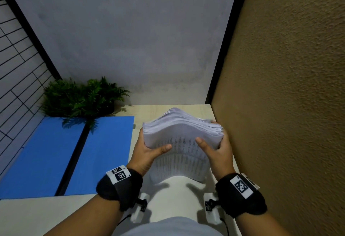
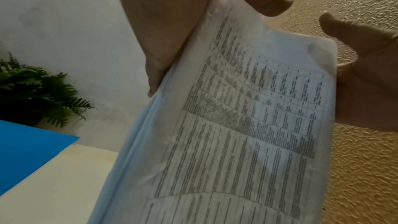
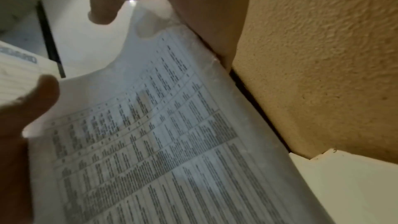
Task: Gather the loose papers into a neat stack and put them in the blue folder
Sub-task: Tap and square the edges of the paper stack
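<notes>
Papers (image 1: pixel 182 134): thick stack held upright over the table (image 1: pixel 56 211), top edge bowed, sheets stepped.
Left hand (image 1: pixel 149 151): fingers curled round left edge.
Right hand (image 1: pixel 216 151): fingers curled round right edge.
Blue folder (image 1: pixel 46 157): open flat, left of stack.
Risk: bowed sheets could fan or slip during transfer; uneven edges may snag.

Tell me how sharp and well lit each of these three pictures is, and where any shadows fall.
Head view: dim, mostly sharp; the plant throws shadow on the blue folder. Left wrist view: the papers carry soft, unreadable print, backlit near the left hand. Right wrist view: blurrier and darker, a small glare spot near the right hand.
</notes>
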`<state>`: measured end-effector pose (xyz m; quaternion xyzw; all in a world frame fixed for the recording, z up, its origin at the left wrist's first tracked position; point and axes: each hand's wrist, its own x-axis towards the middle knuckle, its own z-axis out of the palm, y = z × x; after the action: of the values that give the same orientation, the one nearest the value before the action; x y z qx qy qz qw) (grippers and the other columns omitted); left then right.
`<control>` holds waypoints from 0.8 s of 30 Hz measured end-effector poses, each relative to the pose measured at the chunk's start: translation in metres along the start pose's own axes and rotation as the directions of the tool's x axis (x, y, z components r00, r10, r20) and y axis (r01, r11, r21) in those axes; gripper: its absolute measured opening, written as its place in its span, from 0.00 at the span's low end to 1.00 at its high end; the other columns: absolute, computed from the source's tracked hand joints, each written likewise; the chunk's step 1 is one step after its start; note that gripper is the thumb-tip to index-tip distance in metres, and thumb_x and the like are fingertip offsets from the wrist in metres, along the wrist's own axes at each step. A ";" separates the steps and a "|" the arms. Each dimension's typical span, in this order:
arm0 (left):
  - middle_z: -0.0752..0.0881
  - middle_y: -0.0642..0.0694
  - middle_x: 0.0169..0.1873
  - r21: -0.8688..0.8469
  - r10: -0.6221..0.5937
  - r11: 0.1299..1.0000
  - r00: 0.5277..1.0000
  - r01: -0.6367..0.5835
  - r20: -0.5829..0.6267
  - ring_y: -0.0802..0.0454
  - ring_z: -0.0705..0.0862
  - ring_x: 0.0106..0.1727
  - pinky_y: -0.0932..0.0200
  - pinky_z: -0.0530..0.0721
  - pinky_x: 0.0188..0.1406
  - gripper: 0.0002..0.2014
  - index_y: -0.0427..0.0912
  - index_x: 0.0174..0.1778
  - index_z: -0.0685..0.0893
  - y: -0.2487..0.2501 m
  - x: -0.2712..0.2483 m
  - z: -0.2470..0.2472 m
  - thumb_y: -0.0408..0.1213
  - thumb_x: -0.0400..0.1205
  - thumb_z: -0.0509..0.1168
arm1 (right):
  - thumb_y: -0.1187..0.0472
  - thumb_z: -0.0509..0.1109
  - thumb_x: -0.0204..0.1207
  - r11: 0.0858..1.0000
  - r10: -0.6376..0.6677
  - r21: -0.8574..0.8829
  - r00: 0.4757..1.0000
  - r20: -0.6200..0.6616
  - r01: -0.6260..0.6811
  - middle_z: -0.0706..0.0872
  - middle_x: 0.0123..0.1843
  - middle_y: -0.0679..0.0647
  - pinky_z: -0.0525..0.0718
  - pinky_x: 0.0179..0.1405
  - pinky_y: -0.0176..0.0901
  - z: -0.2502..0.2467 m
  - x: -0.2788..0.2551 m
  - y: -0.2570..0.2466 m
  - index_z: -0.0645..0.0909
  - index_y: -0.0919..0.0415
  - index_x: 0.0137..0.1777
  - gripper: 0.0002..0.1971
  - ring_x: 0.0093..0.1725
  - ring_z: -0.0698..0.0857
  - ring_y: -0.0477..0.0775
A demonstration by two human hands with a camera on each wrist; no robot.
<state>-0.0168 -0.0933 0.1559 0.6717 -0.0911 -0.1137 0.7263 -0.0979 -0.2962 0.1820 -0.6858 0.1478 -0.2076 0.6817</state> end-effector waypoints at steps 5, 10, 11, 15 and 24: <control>0.87 0.48 0.62 0.006 -0.067 0.998 0.997 0.068 -0.039 0.52 0.86 0.62 0.52 0.86 0.60 0.51 0.47 0.70 0.76 0.000 0.000 0.000 0.57 0.51 0.86 | 0.43 0.87 0.46 0.982 0.191 -0.010 0.982 0.001 -0.191 0.86 0.61 0.50 0.86 0.59 0.58 -0.004 0.010 0.014 0.74 0.48 0.68 0.47 0.61 0.85 0.52; 0.93 0.46 0.50 0.001 -0.139 0.990 0.989 0.140 -0.039 0.44 0.89 0.56 0.54 0.87 0.49 0.32 0.44 0.60 0.87 0.009 0.011 0.005 0.42 0.58 0.85 | 0.68 0.86 0.55 0.952 0.307 -0.008 0.951 0.016 -0.307 0.90 0.53 0.57 0.84 0.62 0.64 0.001 0.024 0.020 0.83 0.55 0.55 0.27 0.58 0.87 0.60; 0.93 0.44 0.48 -0.004 -0.135 0.991 0.989 0.135 -0.059 0.43 0.89 0.54 0.57 0.87 0.45 0.30 0.41 0.58 0.88 0.014 0.015 0.005 0.40 0.59 0.85 | 0.70 0.85 0.57 0.954 0.299 0.013 0.954 0.010 -0.299 0.90 0.52 0.57 0.84 0.63 0.64 0.002 0.026 0.017 0.84 0.56 0.53 0.24 0.58 0.87 0.61; 0.93 0.40 0.47 -0.013 -0.073 0.997 0.993 0.073 -0.091 0.43 0.91 0.51 0.55 0.89 0.44 0.30 0.38 0.55 0.88 0.029 0.025 -0.001 0.41 0.58 0.86 | 0.69 0.85 0.56 0.969 0.234 0.086 0.972 -0.009 -0.233 0.91 0.52 0.58 0.85 0.61 0.64 0.005 0.026 0.005 0.86 0.58 0.54 0.24 0.57 0.88 0.62; 0.86 0.50 0.58 -0.003 0.002 1.000 0.993 -0.002 -0.122 0.56 0.87 0.57 0.58 0.87 0.49 0.42 0.54 0.63 0.75 0.014 0.004 -0.005 0.45 0.53 0.87 | 0.50 0.88 0.47 0.998 0.028 0.050 0.999 -0.042 -0.025 0.78 0.68 0.44 0.83 0.64 0.50 0.006 0.005 -0.001 0.67 0.35 0.69 0.49 0.66 0.80 0.47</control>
<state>-0.0106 -0.0886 0.1694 0.6763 -0.0469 -0.0720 0.7316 -0.0909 -0.2929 0.1839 -0.6622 0.1662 -0.2167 0.6978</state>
